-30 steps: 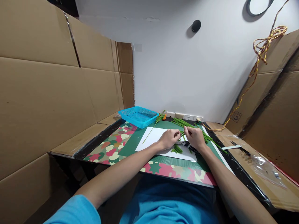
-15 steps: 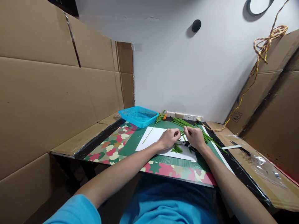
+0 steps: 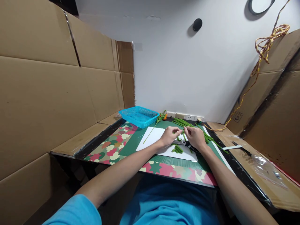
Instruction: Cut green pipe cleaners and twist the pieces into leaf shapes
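Note:
My left hand [image 3: 170, 135] and my right hand [image 3: 195, 136] are close together above a white sheet of paper [image 3: 153, 136], both pinching a short green pipe cleaner piece [image 3: 181, 132] held between them. A few short bent green pieces [image 3: 177, 149] lie on the paper just below my hands. Black-handled scissors [image 3: 188, 145] rest on the paper under my right hand, partly hidden. A bundle of long green pipe cleaners [image 3: 187, 123] lies just beyond my right hand.
A blue plastic basket [image 3: 138, 116] stands at the back left of the patterned mat [image 3: 110, 148]. A thin green stem with an orange flower [image 3: 161, 117] lies beside it. Cardboard walls [image 3: 47, 93] enclose both sides. A plastic bag [image 3: 264, 167] and a craft knife [image 3: 240, 148] lie at right.
Both hands have lifted slightly and shifted away from me, with the green piece now stretched between their fingertips. Nothing else on the mat has moved.

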A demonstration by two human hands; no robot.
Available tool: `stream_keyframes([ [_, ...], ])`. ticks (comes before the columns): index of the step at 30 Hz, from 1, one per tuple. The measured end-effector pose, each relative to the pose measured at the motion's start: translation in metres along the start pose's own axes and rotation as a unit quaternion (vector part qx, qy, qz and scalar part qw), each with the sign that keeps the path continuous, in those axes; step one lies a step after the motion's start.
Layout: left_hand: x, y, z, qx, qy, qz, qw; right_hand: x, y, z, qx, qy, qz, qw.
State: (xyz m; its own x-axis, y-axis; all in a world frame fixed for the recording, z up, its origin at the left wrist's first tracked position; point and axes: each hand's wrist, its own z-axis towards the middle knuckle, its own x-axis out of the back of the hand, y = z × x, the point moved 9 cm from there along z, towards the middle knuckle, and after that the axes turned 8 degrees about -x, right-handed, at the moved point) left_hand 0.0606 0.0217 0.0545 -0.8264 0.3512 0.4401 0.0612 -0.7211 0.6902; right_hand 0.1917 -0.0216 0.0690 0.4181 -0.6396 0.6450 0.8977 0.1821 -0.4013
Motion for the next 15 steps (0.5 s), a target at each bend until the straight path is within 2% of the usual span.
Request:
stream_keyframes([
  [7, 0.003, -0.008, 0.003, 0.013, 0.014, -0.016, 1.0, 0.0, 0.004, 0.001, -0.008, 0.005, -0.014, 1.0],
  [12, 0.008, -0.016, 0.005, 0.014, 0.049, -0.043, 0.998, -0.002, 0.004, 0.001, -0.011, -0.003, -0.017, 1.0],
  [15, 0.009, -0.022, 0.005, 0.039, 0.067, -0.078, 0.994, -0.002, 0.005, 0.002, -0.014, -0.001, -0.022, 1.0],
])
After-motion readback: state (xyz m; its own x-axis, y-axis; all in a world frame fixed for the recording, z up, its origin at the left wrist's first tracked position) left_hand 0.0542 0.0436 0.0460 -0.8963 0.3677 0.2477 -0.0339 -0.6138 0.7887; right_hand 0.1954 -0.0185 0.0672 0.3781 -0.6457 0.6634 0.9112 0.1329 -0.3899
